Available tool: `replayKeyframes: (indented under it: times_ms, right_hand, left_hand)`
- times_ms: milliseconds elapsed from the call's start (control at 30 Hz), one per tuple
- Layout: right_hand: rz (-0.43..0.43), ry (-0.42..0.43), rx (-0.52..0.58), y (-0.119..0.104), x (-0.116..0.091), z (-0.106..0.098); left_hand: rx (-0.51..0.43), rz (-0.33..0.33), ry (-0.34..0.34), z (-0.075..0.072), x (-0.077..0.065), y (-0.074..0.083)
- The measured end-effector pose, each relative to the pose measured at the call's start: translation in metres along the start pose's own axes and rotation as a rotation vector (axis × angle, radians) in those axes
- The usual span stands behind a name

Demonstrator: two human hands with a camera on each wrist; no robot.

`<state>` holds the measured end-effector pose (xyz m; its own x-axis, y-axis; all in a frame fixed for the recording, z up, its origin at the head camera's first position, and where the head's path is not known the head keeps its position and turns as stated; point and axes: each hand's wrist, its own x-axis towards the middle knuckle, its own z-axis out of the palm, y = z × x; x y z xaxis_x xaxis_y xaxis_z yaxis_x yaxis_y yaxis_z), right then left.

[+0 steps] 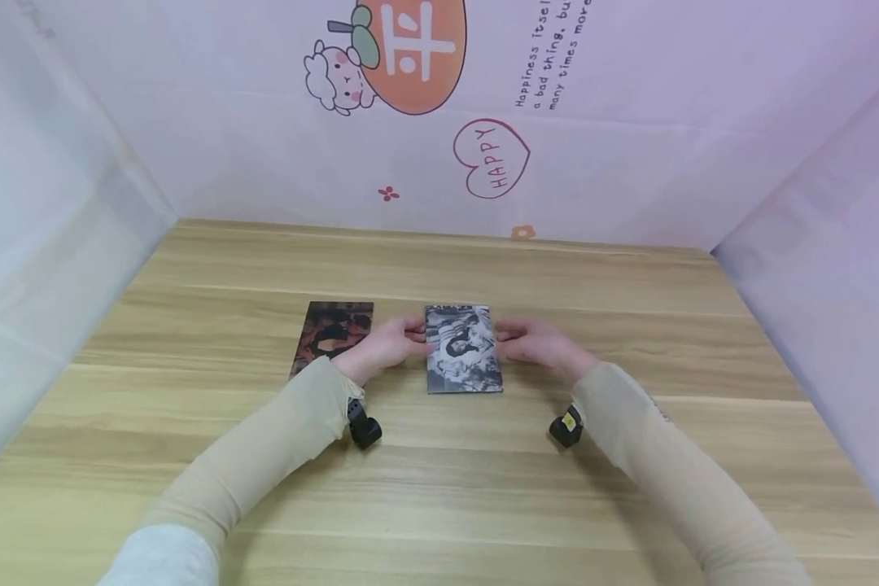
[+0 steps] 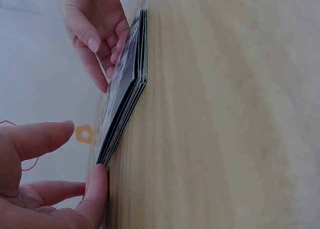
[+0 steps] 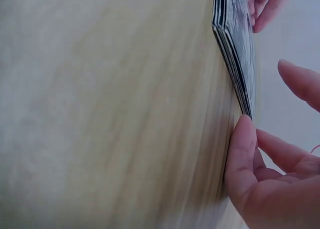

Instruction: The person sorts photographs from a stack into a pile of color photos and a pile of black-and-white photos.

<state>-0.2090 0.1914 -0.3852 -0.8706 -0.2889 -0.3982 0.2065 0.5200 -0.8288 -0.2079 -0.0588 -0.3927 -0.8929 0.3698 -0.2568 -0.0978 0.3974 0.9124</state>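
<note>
In the head view, my left hand point(image 1: 388, 346) and right hand point(image 1: 538, 346) are flanking a stack of cards point(image 1: 463, 350) with a black-and-white picture on top, lying at the centre of the frame. A dark reddish picture card point(image 1: 333, 330) is lying left of centre, partly hidden behind my left arm point(image 1: 264, 452). On the cloth point(image 1: 630, 163) across the top, a red heart point(image 1: 491, 159) is reading "HAPPY" sideways; at upper right, cut-off lines are saying "Happiness itsel", "a bad thing, bu" and "many times more". A large white character is filling the orange fruit point(image 1: 421, 57) at top centre. Wood tabletop point(image 1: 447, 505) is stretching from the stack's near edge down to the bottom of the frame.

In the left wrist view, my left thumb is standing apart from my fingers at lower left, and one fingertip is touching the stack's lower end. Layered black and pale edges are showing along the stack.

In the right wrist view, my right thumb is likewise standing off at right, while a fingertip is touching the stack's lower end, right of centre.
</note>
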Motion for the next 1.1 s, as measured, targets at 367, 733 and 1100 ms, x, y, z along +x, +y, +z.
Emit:
replayKeyframes:
  times_ms: [367,733,1100]
  right_hand:
    - [0.016,0.039,-0.057,-0.008,-0.002,0.006]
    - [-0.031,0.052,-0.162,-0.012,-0.007,0.012]
    - [-0.038,0.063,-0.187,-0.016,-0.01,0.015]
  left_hand:
    - [0.102,0.008,0.032,0.001,0.002,0.004]
    - [0.11,0.006,0.043,0.004,0.002,0.0]
    - [0.129,-0.001,0.037,0.003,0.001,-0.001]
